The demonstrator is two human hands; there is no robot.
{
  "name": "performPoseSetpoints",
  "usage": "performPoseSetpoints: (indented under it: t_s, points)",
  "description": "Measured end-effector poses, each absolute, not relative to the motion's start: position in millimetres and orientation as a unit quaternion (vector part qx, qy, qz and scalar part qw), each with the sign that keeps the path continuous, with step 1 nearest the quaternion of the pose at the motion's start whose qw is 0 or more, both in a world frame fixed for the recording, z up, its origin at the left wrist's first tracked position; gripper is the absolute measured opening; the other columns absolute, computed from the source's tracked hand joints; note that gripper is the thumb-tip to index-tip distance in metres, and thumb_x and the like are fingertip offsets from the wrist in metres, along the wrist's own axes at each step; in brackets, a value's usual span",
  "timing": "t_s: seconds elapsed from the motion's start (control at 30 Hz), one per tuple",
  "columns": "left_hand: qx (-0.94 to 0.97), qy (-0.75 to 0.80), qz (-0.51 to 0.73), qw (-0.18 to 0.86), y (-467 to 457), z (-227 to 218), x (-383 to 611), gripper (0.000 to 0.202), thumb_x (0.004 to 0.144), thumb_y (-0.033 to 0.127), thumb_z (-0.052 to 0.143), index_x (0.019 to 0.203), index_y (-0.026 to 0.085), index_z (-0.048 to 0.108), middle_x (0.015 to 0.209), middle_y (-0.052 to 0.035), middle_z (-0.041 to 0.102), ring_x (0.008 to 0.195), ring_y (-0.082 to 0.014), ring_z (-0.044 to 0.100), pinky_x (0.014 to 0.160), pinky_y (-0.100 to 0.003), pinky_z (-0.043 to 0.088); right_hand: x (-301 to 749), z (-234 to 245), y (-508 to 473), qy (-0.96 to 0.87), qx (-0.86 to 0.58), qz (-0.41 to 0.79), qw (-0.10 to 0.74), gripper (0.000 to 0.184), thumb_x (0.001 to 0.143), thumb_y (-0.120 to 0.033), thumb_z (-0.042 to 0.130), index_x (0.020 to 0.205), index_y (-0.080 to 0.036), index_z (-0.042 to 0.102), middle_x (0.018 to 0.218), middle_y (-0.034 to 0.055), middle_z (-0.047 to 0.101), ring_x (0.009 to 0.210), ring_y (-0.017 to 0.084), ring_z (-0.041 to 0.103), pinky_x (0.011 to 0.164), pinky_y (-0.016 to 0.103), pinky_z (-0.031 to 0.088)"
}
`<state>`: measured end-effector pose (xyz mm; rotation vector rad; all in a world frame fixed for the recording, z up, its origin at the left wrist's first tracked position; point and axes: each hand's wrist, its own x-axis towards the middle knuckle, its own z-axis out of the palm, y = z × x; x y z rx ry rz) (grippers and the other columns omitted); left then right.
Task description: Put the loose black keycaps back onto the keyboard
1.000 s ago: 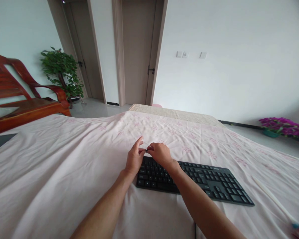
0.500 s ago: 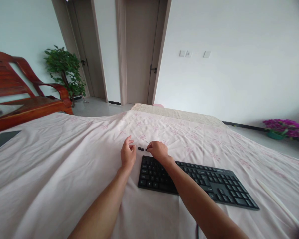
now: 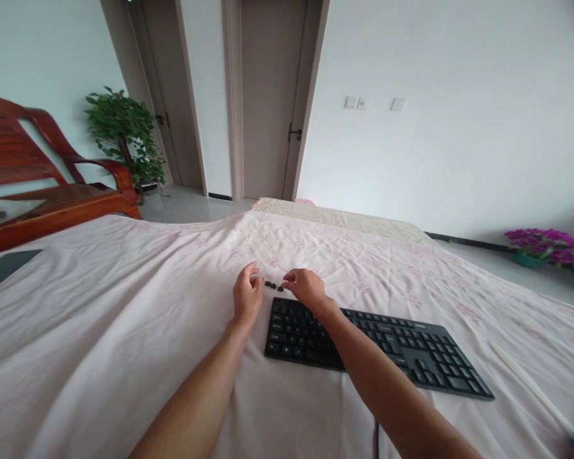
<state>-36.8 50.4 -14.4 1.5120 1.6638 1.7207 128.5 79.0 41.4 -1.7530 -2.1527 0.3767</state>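
Note:
Two small black keycaps (image 3: 270,285) lie on the pink sheet just beyond the far left corner of a black keyboard (image 3: 392,349). My right hand (image 3: 307,289) reaches over that corner, and its pinched fingertips rest on the right-hand keycap (image 3: 280,289). Just left of the keycaps, my left hand (image 3: 247,296) rests on the sheet with its fingers curled in. Nothing shows in it.
The pink flowered sheet (image 3: 124,319) covers the whole surface. A dark phone (image 3: 4,268) lies at the far left, and a thin white stick (image 3: 530,382) at the right. Behind are a wooden armchair (image 3: 52,185), a green plant (image 3: 124,137), doors, and purple flowers (image 3: 548,248).
A second ago both hands pinched a small piece together above the keyboard. They have since parted, and two keycaps now lie on the sheet between them. The view has shifted slightly.

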Motion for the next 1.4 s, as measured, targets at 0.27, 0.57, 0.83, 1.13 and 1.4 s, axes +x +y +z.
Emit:
performPoseSetpoints:
  t_s: [0.27, 0.57, 0.83, 1.13, 1.4]
  points:
    - [0.609, 0.515, 0.57, 0.198, 32, 9, -15, 0.021, 0.085, 0.03, 0.052, 0.099, 0.021, 0.065, 0.095, -0.0031, 0.069, 0.081, -0.0141, 0.064, 0.077, -0.026, 0.05, 186, 87, 50, -0.729, -0.506, 0.258, 0.382, 0.052, 0.093, -0.051, 0.027, 0.078, -0.02, 0.066, 0.081, 0.0032, 0.068, 0.076, 0.016, 0.06, 0.069, 0.025, 0.043]
    - [0.748, 0.481, 0.413, 0.194, 10, 23, 24, 0.019, 0.08, 0.013, 0.055, 0.091, 0.022, 0.068, 0.091, -0.0007, 0.07, 0.086, -0.0148, 0.063, 0.08, -0.027, 0.048, 210, 57, 25, -0.636, -0.528, 0.367, 0.427, 0.031, 0.083, -0.048, 0.049, 0.089, -0.019, 0.057, 0.075, 0.0023, 0.064, 0.053, 0.01, 0.051, 0.044, 0.02, 0.04]
    - [0.757, 0.507, 0.374, 0.173, 11, 17, 23, 0.023, 0.077, 0.013, 0.061, 0.096, 0.024, 0.068, 0.099, -0.001, 0.068, 0.097, -0.017, 0.06, 0.089, -0.03, 0.044, 201, 49, 21, -0.648, -0.524, 0.337, 0.438, 0.025, 0.08, -0.037, 0.055, 0.099, -0.021, 0.052, 0.076, -0.0002, 0.065, 0.052, 0.01, 0.055, 0.043, 0.02, 0.043]
    - [0.772, 0.504, 0.354, 0.161, 12, 13, 25, 0.021, 0.075, 0.019, 0.066, 0.095, 0.025, 0.069, 0.096, -0.0027, 0.069, 0.092, -0.0197, 0.062, 0.085, -0.032, 0.045, 185, 45, 19, -0.68, -0.52, 0.316, 0.407, 0.022, 0.078, -0.033, 0.056, 0.097, -0.022, 0.052, 0.075, -0.0031, 0.062, 0.052, 0.01, 0.057, 0.046, 0.021, 0.045]
    - [0.764, 0.541, 0.319, 0.148, 17, 13, 29, 0.015, 0.074, 0.025, 0.068, 0.089, 0.026, 0.07, 0.091, -0.0029, 0.071, 0.087, -0.0214, 0.064, 0.077, -0.031, 0.045, 184, 45, 22, -0.733, -0.512, 0.251, 0.372, 0.017, 0.083, -0.031, 0.052, 0.097, -0.022, 0.05, 0.075, -0.0029, 0.063, 0.06, 0.012, 0.059, 0.058, 0.023, 0.045]
